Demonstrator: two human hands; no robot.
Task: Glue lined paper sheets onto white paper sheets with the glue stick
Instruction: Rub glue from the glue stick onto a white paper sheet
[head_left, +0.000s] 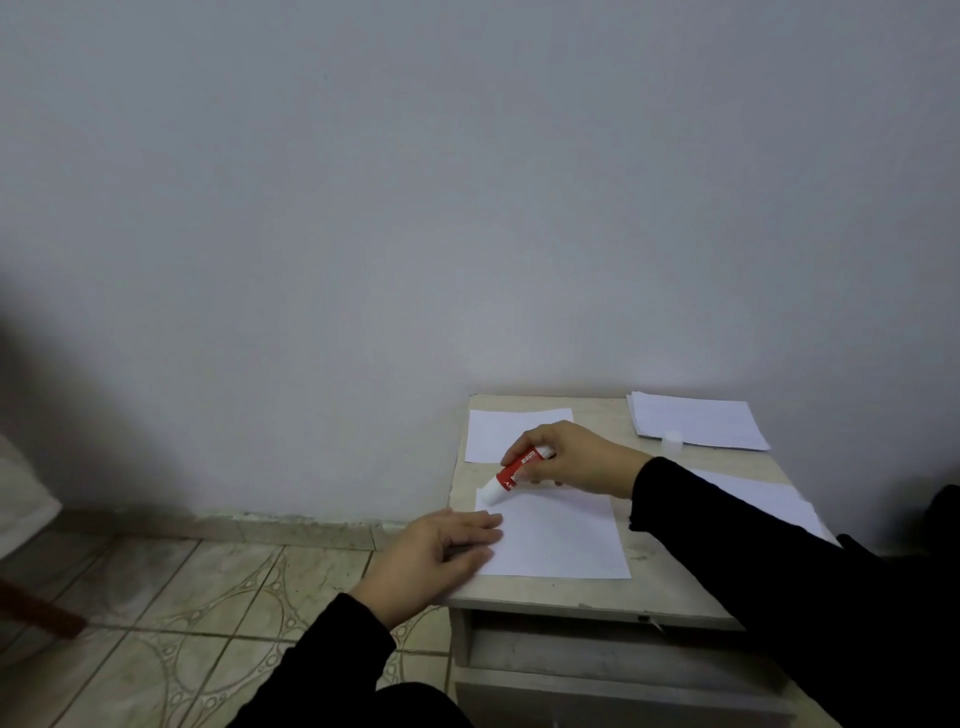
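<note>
- Nearest to me, my left hand (436, 551) lies flat, fingers spread and gripping nothing, pressing the left edge of the plain white sheet (561, 540) on the small pale stone-topped table (675, 592).
- My right hand (576, 460) is wrapped around the red-and-white glue stick (511, 474), uncapped end angled down at the sheet's far-left corner — touching it, as far as I can judge.
- A small translucent cap (672, 440) stands by the stack of paper (696, 420) at the far right; whether that stack is lined I cannot tell.
- Another white sheet (498, 431) lies beyond my right hand.
- Paper this thin will be light, floppy and quick to slide or wrinkle, so I would pin it flat near the glue stroke — and hold the stiff, light stick mid-barrel.
</note>
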